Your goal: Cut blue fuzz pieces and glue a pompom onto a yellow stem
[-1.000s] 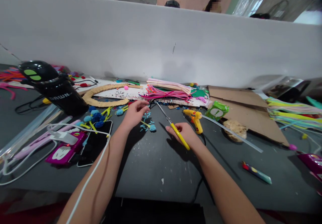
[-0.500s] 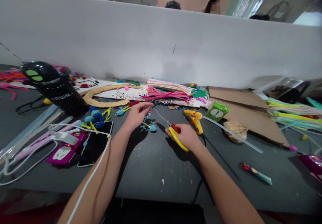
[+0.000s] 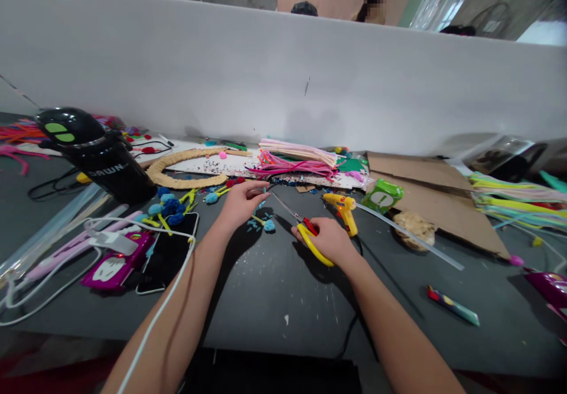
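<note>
My left hand [image 3: 240,204] is closed in a pinch, a short light-blue piece of pipe cleaner [image 3: 264,190] showing at its fingertips. My right hand [image 3: 332,239] is wrapped round the yellow-and-red handles of a pair of scissors [image 3: 290,209]. The blades point up and left, their tips close to the left fingertips. Whether the blades touch the piece is too small to tell. Beneath the left hand lie several short blue cuttings [image 3: 254,226] and a blue pom-pom on a yellow-green stem [image 3: 269,225].
A yellow glue gun [image 3: 342,209] stands just beyond my right hand, near a green box [image 3: 383,195] and cardboard [image 3: 436,199]. Pipe-cleaner bundles [image 3: 296,163] lie at the back. To the left are a phone [image 3: 170,258], a purple power socket [image 3: 116,267] and a black bottle [image 3: 113,166].
The blue piece shows a little more at my left fingertips, and those fingers have shifted slightly. The scissors and right hand are almost where they were.
</note>
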Action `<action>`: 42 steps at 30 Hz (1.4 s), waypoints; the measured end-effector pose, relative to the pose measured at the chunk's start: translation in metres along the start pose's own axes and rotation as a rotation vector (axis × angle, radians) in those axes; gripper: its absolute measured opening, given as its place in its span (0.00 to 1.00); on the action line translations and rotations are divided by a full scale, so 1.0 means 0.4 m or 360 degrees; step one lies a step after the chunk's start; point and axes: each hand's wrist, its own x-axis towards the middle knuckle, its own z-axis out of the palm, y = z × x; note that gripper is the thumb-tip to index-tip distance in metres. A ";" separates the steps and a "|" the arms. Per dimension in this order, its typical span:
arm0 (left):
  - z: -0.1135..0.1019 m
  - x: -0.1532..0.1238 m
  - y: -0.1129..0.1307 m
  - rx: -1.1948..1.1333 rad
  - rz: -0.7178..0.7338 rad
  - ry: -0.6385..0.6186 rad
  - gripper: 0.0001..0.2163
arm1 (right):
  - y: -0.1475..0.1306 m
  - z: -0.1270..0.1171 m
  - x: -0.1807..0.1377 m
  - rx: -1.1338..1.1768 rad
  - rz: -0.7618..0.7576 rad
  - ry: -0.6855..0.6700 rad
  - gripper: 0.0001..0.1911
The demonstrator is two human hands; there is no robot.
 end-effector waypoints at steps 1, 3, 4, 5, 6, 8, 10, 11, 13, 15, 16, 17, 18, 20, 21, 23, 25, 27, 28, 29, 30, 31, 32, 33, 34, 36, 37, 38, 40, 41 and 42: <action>-0.001 0.000 -0.002 0.0064 0.0041 -0.0003 0.18 | 0.000 -0.002 0.000 -0.0007 0.0000 -0.0007 0.26; -0.005 0.000 -0.005 0.0230 0.0170 -0.0007 0.15 | 0.000 -0.004 -0.001 -0.0022 0.0002 -0.0023 0.26; -0.007 0.000 -0.006 0.0324 0.0235 -0.0009 0.14 | 0.000 -0.006 -0.001 -0.0032 0.0005 -0.0027 0.26; -0.008 0.000 -0.006 0.0407 0.0283 -0.0016 0.13 | 0.001 -0.007 0.000 -0.0041 0.0007 -0.0030 0.26; -0.009 0.000 -0.006 0.0467 0.0310 -0.0024 0.13 | 0.002 -0.007 0.000 -0.0050 0.0010 -0.0031 0.26; -0.010 -0.001 -0.003 0.0507 0.0308 -0.0044 0.13 | 0.004 -0.008 0.001 -0.0066 0.0016 -0.0031 0.26; -0.008 -0.003 0.000 0.0495 0.0305 -0.0056 0.13 | 0.006 -0.009 0.002 -0.0078 0.0019 -0.0030 0.26; -0.007 -0.003 0.000 0.0496 0.0312 -0.0055 0.14 | 0.006 -0.009 0.002 -0.0082 0.0021 -0.0031 0.26; -0.005 -0.005 -0.001 0.0506 0.0334 -0.0050 0.15 | 0.006 -0.011 0.001 -0.0088 0.0023 -0.0032 0.27; -0.003 -0.005 -0.005 0.0488 0.0345 -0.0057 0.15 | 0.004 -0.012 0.000 -0.0093 0.0027 -0.0036 0.27; -0.002 -0.005 -0.008 0.0469 0.0344 -0.0067 0.15 | 0.003 -0.013 0.000 -0.0096 0.0030 -0.0037 0.27; -0.001 -0.004 -0.010 0.0450 0.0340 -0.0076 0.15 | 0.001 -0.014 0.000 -0.0100 0.0032 -0.0039 0.27; -0.001 -0.004 -0.013 0.0438 0.0332 -0.0082 0.15 | 0.001 -0.015 0.000 -0.0103 0.0034 -0.0039 0.27; -0.002 -0.003 -0.016 0.0434 0.0308 -0.0085 0.15 | 0.000 -0.016 0.000 -0.0108 0.0036 -0.0038 0.28; -0.002 -0.002 -0.018 0.0432 0.0294 -0.0082 0.15 | 0.000 -0.017 -0.001 -0.0110 0.0035 -0.0037 0.28; -0.002 -0.001 -0.020 0.0421 0.0269 -0.0078 0.15 | 0.000 -0.017 -0.002 -0.0113 0.0035 -0.0038 0.29; -0.002 -0.001 -0.022 0.0414 0.0266 -0.0080 0.14 | -0.001 -0.018 -0.003 -0.0116 0.0037 -0.0043 0.29; -0.002 -0.002 -0.022 0.0435 0.0282 -0.0087 0.13 | -0.003 -0.019 -0.005 -0.0117 0.0040 -0.0052 0.30; -0.001 -0.002 -0.022 0.0451 0.0286 -0.0096 0.12 | -0.004 -0.020 -0.005 -0.0117 0.0042 -0.0056 0.29; 0.000 -0.003 -0.021 0.0465 0.0282 -0.0104 0.12 | -0.005 -0.020 -0.006 -0.0118 0.0043 -0.0060 0.29; 0.000 -0.003 -0.020 0.0470 0.0269 -0.0113 0.13 | -0.005 -0.021 -0.006 -0.0118 0.0044 -0.0064 0.29; 0.001 -0.004 -0.019 0.0466 0.0251 -0.0119 0.13 | -0.006 -0.021 -0.006 -0.0119 0.0044 -0.0067 0.29; 0.002 -0.004 -0.018 0.0454 0.0230 -0.0122 0.14 | -0.006 -0.021 -0.005 -0.0120 0.0046 -0.0068 0.29; 0.003 -0.004 -0.017 0.0440 0.0211 -0.0122 0.15 | -0.006 -0.021 -0.005 -0.0122 0.0046 -0.0069 0.29; 0.004 -0.005 -0.016 0.0428 0.0196 -0.0120 0.16 | -0.006 -0.020 -0.005 -0.0123 0.0048 -0.0071 0.29; 0.005 -0.005 -0.014 0.0416 0.0177 -0.0122 0.17 | -0.005 -0.020 -0.005 -0.0127 0.0051 -0.0071 0.29; 0.005 -0.006 -0.013 0.0414 0.0171 -0.0124 0.18 | -0.004 -0.019 -0.005 -0.0129 0.0052 -0.0072 0.29; 0.005 -0.006 -0.013 0.0410 0.0167 -0.0125 0.18 | -0.004 -0.019 -0.005 -0.0131 0.0053 -0.0074 0.29; 0.005 -0.006 -0.015 0.0392 0.0161 -0.0128 0.19 | -0.004 -0.019 -0.006 -0.0136 0.0054 -0.0078 0.30; 0.005 -0.006 -0.016 0.0381 0.0163 -0.0131 0.19 | -0.005 -0.019 -0.006 -0.0139 0.0054 -0.0083 0.30; 0.005 -0.005 -0.017 0.0372 0.0166 -0.0137 0.19 | -0.006 -0.020 -0.006 -0.0142 0.0054 -0.0089 0.30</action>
